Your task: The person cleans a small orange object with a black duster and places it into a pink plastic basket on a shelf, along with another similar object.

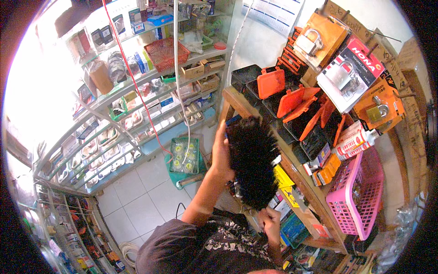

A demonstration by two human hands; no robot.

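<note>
A large black bushy duster (pixel 253 161) stands upright in the middle of the view, beside the wooden shelf. My right hand (pixel 270 220) is curled closed at its lower end; the handle itself is hidden by the fingers. Stretched forward, my left hand (pixel 221 149) lies along the duster's left side, close to the end of the wooden shelf frame (pixel 239 102). Its fingers are mostly hidden behind the black fibres, so what it touches cannot be told. Black organizer bins with orange lids (pixel 271 83) stand on the shelf beyond the duster.
Padlocks on cards (pixel 342 77) hang at the upper right, above sealant tubes (pixel 356 142) and a pink plastic basket (pixel 349 205). A glass display case (pixel 150 147) of small goods lines the left. A green tray (pixel 184 156) sits low on a stool; red and white cords (pixel 137 85) hang nearby.
</note>
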